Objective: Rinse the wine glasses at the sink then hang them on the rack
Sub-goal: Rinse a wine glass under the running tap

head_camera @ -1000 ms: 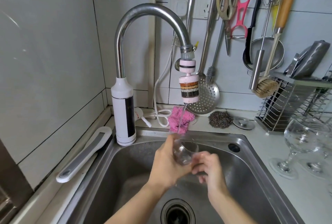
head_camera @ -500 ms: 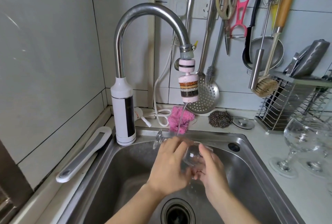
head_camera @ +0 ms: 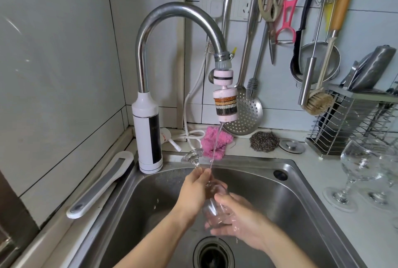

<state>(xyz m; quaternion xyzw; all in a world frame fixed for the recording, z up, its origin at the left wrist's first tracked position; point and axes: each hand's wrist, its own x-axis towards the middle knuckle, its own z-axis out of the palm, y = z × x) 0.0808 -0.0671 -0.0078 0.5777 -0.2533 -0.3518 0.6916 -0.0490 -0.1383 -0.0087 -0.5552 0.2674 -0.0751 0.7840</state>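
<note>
The left hand [head_camera: 193, 192] is holding the wine glass [head_camera: 213, 207] by its stem, fingers curled round it. The right hand [head_camera: 243, 222] is wrapping round the bowl. The glass is tilting over the sink [head_camera: 290, 203], its foot pointing up. Water [head_camera: 216, 145] is running from the tap [head_camera: 172, 16] onto it. Other wine glasses [head_camera: 364, 164] are standing on the counter [head_camera: 366, 237].

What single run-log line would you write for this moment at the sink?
step: rinse; left hand: holds wine glass near stem; right hand: cups its bowl; water: running; glass: tilted, foot up; hung: no
</note>
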